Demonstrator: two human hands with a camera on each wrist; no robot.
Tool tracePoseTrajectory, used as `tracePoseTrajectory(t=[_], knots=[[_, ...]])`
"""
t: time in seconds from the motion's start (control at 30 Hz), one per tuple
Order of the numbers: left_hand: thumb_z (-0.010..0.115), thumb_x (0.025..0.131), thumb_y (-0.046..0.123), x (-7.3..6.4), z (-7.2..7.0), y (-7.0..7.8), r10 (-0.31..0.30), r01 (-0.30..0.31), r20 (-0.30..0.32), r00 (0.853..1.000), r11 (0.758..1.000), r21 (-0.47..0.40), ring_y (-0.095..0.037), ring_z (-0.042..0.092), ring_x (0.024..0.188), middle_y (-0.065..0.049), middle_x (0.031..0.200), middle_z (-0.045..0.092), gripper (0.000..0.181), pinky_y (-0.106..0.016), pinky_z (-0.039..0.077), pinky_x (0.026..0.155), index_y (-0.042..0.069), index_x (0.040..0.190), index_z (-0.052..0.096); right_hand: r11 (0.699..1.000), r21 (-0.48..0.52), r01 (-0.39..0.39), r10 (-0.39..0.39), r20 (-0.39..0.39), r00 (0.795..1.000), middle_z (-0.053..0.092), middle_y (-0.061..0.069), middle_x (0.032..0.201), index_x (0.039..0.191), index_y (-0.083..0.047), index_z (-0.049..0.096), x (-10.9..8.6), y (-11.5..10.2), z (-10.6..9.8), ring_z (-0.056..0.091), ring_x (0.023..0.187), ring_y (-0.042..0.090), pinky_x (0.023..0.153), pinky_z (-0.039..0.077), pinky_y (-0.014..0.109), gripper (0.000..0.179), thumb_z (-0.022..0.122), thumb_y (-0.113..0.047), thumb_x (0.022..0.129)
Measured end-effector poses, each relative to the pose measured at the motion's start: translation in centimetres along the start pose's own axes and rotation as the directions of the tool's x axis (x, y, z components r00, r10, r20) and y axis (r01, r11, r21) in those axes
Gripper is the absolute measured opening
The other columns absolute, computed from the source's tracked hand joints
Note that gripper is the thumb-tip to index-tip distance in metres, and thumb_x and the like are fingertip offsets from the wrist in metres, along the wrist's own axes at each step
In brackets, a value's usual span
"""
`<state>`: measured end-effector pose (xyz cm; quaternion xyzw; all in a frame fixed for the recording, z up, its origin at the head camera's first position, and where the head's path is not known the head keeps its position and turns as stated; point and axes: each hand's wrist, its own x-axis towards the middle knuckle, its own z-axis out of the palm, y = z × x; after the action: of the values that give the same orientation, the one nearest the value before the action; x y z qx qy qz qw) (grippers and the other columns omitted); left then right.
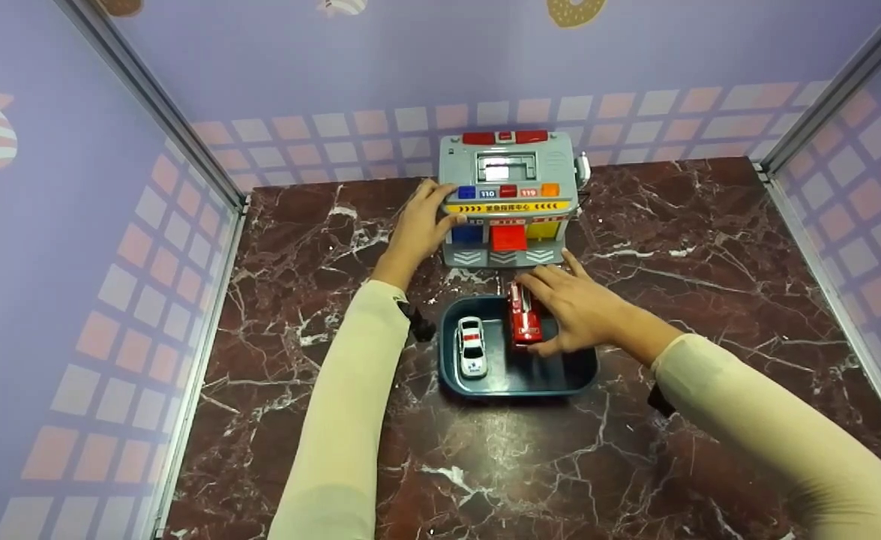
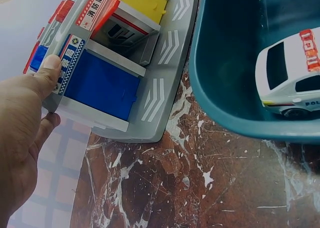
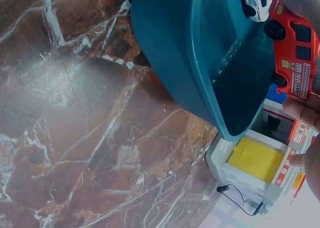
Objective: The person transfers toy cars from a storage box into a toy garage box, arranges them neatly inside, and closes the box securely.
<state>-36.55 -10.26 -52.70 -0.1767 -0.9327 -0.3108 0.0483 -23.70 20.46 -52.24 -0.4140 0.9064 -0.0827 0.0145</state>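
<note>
A grey toy emergency station (image 1: pixel 506 196) with blue, red and yellow bay doors stands near the back wall. Its left front corner is held by my left hand (image 1: pixel 416 234), the thumb on the front edge. In front of it is a dark teal tub (image 1: pixel 519 391). My right hand (image 1: pixel 581 309) grips a red toy fire truck (image 3: pixel 294 50) lengthwise between thumb and fingers, raised over the tub. A white toy police car (image 1: pixel 472 349) lies in the tub's left side. The station's middle red door (image 1: pixel 509 238) is swung outward; the blue door (image 2: pixel 102 83) and yellow door (image 3: pixel 256 160) are down.
Everything stands on a dark red marbled tabletop (image 1: pixel 298 435). Purple panels (image 1: pixel 410 67) enclose the back and both sides, with metal frame posts at the corners. A thin black cord (image 3: pixel 240 200) hangs by the station's right side, near a white part (image 1: pixel 582 170).
</note>
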Motion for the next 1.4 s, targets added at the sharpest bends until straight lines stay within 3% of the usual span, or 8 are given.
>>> tracePoseTrajectory(t=[0.57, 0.8, 0.93, 1.4], knots=[[0.072, 0.103, 0.044, 0.0, -0.1, 0.0, -0.013, 0.013, 0.012, 1.000, 1.000, 0.010, -0.031, 0.060, 0.130, -0.012, 0.146, 0.057, 0.068, -0.046, 0.051, 0.119, 0.014, 0.161, 0.057, 0.988, 0.125, -0.090, 0.093, -0.021, 0.995, 0.059, 0.026, 0.150, 0.155, 0.004, 0.050, 0.5, 2.6, -0.6, 0.055, 0.145, 0.044, 0.133, 0.026, 0.075, 0.111, 0.093, -0.061, 0.076], [0.074, 0.101, 0.045, -0.1, -0.1, 0.1, -0.009, 0.009, -0.004, 1.000, 1.000, 0.001, -0.031, 0.060, 0.128, -0.012, 0.144, 0.057, 0.068, -0.046, 0.052, 0.118, 0.014, 0.160, 0.058, 0.978, 0.184, -0.095, 0.109, -0.068, 0.992, 0.059, 0.026, 0.148, 0.155, 0.006, 0.051, 0.9, 3.8, -0.4, 0.058, 0.132, 0.045, 0.127, 0.040, 0.067, 0.111, 0.096, -0.056, 0.074], [0.073, 0.101, 0.045, -0.1, -0.1, 0.3, -0.010, 0.010, 0.002, 1.000, 1.000, -0.004, -0.031, 0.059, 0.131, -0.012, 0.145, 0.057, 0.069, -0.046, 0.050, 0.121, 0.014, 0.160, 0.057, 0.970, 0.217, -0.112, 0.130, -0.071, 0.989, 0.055, 0.027, 0.154, 0.156, 0.004, 0.051, 1.0, 4.4, -0.3, 0.057, 0.136, 0.045, 0.123, 0.046, 0.063, 0.108, 0.096, -0.053, 0.076], [0.074, 0.101, 0.044, -0.2, 0.0, 0.1, 0.006, -0.006, -0.010, 1.000, 0.999, -0.033, -0.030, 0.061, 0.124, -0.012, 0.141, 0.057, 0.068, -0.046, 0.053, 0.114, 0.013, 0.159, 0.058, 0.949, 0.258, -0.180, 0.199, -0.051, 0.979, 0.050, 0.034, 0.157, 0.161, 0.008, 0.045, 1.5, 5.5, -0.1, 0.054, 0.142, 0.051, 0.123, 0.046, 0.066, 0.110, 0.094, -0.047, 0.079]])
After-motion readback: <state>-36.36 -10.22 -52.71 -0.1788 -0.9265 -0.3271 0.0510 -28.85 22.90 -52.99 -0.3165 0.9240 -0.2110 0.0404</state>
